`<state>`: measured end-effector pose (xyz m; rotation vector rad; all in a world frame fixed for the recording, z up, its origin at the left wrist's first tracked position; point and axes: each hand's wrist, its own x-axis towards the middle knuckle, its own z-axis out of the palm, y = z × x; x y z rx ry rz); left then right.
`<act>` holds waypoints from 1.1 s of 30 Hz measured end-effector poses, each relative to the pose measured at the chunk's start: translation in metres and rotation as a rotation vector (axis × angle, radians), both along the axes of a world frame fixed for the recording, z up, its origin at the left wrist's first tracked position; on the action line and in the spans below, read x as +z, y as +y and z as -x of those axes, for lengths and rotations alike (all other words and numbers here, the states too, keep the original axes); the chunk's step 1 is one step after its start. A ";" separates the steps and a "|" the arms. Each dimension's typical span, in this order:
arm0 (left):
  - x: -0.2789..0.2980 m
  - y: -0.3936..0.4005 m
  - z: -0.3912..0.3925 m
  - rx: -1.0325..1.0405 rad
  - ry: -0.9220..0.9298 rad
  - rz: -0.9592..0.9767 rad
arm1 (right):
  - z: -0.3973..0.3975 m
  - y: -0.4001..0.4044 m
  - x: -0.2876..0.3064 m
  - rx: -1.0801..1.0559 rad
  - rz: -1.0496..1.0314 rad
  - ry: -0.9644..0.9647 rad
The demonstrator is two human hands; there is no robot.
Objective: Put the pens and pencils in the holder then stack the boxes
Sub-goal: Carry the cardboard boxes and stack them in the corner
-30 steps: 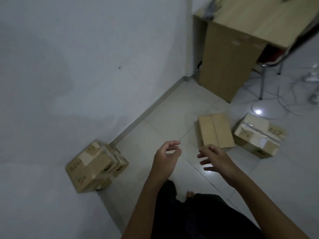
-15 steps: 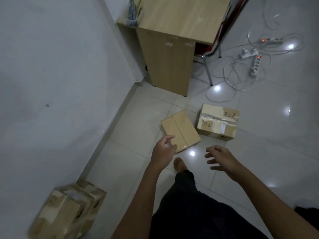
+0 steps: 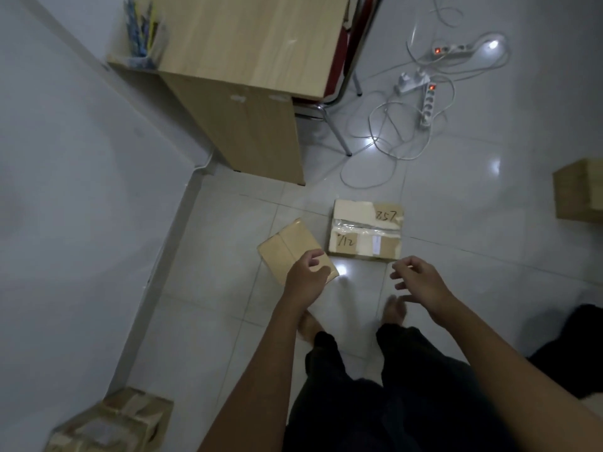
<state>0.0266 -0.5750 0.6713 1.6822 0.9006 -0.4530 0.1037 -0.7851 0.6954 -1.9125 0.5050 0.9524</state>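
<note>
Both hands moved forward: left hand (image 3: pixel 305 280), loosely curled, empty, over plain box (image 3: pixel 292 251); right hand (image 3: pixel 421 282) beside it.

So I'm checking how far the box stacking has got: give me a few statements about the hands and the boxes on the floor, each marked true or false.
1. Both hands hold nothing. True: the left hand and right hand are empty.
2. The plain box sits on top of the written-on box. False: they lie side by side on the floor.
3. The pen holder stands on the desk. True.
4. The left hand grips the written-on box. False: it hangs over the plain box.
</note>
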 end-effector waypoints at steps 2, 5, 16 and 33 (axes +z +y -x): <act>-0.013 -0.014 -0.019 0.003 0.006 -0.041 | -0.026 -0.015 -0.007 -0.025 0.010 -0.010; -0.026 -0.036 -0.045 0.007 0.022 -0.167 | -0.067 -0.040 -0.014 -0.013 0.038 -0.029; -0.143 -0.081 -0.129 -0.185 0.173 -0.230 | -0.170 -0.089 -0.135 0.174 0.155 -0.078; -0.498 -0.047 -0.208 -0.131 0.127 -0.363 | -0.205 -0.065 -0.501 -0.003 0.242 -0.141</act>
